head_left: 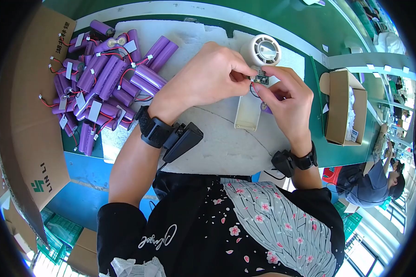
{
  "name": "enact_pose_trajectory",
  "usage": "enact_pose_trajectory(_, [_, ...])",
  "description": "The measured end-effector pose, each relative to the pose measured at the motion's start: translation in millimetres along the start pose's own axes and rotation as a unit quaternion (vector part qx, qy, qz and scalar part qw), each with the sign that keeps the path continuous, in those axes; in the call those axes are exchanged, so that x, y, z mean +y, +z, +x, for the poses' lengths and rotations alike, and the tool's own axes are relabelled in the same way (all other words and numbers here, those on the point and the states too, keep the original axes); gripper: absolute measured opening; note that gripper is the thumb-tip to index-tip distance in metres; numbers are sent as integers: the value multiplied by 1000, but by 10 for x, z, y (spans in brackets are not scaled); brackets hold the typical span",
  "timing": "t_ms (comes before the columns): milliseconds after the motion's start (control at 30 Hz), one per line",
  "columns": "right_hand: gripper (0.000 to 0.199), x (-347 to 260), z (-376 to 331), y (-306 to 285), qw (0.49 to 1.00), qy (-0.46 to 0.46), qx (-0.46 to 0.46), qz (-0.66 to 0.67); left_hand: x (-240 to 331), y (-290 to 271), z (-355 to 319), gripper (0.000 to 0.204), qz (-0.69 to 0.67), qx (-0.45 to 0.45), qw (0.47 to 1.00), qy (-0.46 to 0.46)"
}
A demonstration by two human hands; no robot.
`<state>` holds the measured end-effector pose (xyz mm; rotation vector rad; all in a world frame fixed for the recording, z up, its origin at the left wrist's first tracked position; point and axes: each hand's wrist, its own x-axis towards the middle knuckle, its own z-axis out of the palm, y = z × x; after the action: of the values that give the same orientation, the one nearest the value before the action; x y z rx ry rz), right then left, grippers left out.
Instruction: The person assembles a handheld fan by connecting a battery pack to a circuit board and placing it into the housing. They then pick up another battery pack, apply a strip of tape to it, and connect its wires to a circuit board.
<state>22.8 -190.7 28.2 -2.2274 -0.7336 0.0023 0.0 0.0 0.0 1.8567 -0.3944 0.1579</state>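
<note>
My left hand and my right hand meet above a white foam mat. Between their fingertips they pinch a small green circuit board with red and black wires running down from it. A purple battery cell peeks out under my right palm, held in that hand. Just behind the hands lies a small white handheld fan, its long white handle shell lying open below the board.
A heap of purple battery cells with red and black leads lies at the left. A brown cardboard box flap borders it. An open carton stands on the green bench at the right. Another person sits at lower right.
</note>
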Motion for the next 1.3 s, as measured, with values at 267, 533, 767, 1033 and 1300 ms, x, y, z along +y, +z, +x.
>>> enact_pose_trajectory(267, [31, 38, 13, 104, 999, -1, 44, 15, -19, -63, -15, 20, 50, -32, 998, 2])
enact_pose_trajectory(533, [29, 31, 16, 110, 1000, 12, 20, 7, 15, -74, -6, 16, 50, -20, 998, -14])
enact_pose_trajectory(767, [25, 27, 7, 113, 998, 38, 20, 52, -52, -37, -29, 19, -35, -9, 998, -45])
enact_pose_trajectory(1033, [20, 4, -48, 85, 998, 53, 4, 23, 53, 18, -42, 24, -31, -59, 992, -107])
enact_pose_trajectory(1300, [17, 44, -44, 82, 999, 8, -6, 40, 108, 22, -40, 26, -4, -88, 985, -151])
